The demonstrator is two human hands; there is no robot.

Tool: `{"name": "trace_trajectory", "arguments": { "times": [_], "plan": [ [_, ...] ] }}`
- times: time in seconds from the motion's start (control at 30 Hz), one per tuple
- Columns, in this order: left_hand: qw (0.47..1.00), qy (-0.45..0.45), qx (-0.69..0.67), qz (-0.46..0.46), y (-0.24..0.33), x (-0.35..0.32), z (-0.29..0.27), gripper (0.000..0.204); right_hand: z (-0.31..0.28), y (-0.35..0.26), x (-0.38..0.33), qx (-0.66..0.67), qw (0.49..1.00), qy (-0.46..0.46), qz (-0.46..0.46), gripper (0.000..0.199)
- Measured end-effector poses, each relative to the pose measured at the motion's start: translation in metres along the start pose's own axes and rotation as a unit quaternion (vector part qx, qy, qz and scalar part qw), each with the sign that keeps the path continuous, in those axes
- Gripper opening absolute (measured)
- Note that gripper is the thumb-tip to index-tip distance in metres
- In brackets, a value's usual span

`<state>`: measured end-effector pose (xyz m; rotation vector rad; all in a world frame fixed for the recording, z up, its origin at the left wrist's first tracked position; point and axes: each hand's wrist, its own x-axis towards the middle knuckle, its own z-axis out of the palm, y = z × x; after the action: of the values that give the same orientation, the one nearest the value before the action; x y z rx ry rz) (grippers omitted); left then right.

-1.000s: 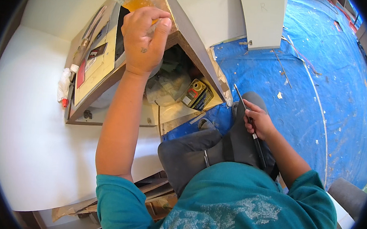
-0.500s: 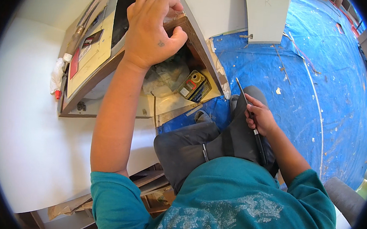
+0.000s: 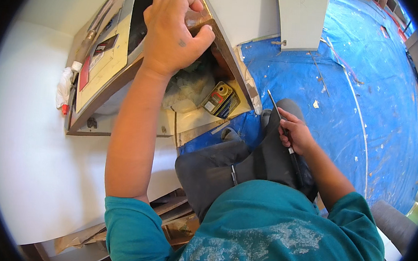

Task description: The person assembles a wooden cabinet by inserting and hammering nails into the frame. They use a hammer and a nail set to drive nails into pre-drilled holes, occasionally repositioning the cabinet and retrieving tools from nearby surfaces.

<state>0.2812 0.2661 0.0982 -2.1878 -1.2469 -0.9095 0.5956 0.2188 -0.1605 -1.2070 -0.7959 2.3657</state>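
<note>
My left hand (image 3: pixel 174 35) is at the top of a wooden cabinet (image 3: pixel 107 88), by its brown front edge. Its thumb stands apart from the bent forefinger, with a gap between them; the other fingertips are hidden. Nothing shows in that hand. Over my right thigh, my right hand (image 3: pixel 296 134) is closed around a long slim tool (image 3: pixel 296 167) with a dark handle. A narrow, straight tip (image 3: pixel 272 98) points forward and left from it. I cannot make out its exact kind.
Inside the cabinet, a dark rectangular can (image 3: pixel 220 101) stands beside crumpled clear plastic (image 3: pixel 187 88). A white tube with a red cap (image 3: pixel 64 93) lies left of the cabinet. Blue sheeting (image 3: pixel 339 114) covers the floor at right, under a pale panel (image 3: pixel 302 21).
Both hands stay almost in place. The left thumb has shifted very slightly to the right; the tool is still in my right hand.
</note>
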Motion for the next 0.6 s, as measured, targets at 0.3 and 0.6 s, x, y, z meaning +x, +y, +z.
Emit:
{"name": "trace_trajectory", "arguments": {
  "times": [0.3, 0.6],
  "plan": [
    [0.995, 0.046, 0.089, -0.022, 0.02, -0.002, -0.012, 0.042, -0.003, 0.003, 0.003, -0.002, 1.0, 0.01, -0.018, 0.029],
    [0.838, -0.152, -0.292, -0.435, 0.127, -0.167, -0.006, 0.02, 0.07, -0.077, -0.079, 0.069, 0.963, -0.091, -0.243, 0.033]
  ]
}}
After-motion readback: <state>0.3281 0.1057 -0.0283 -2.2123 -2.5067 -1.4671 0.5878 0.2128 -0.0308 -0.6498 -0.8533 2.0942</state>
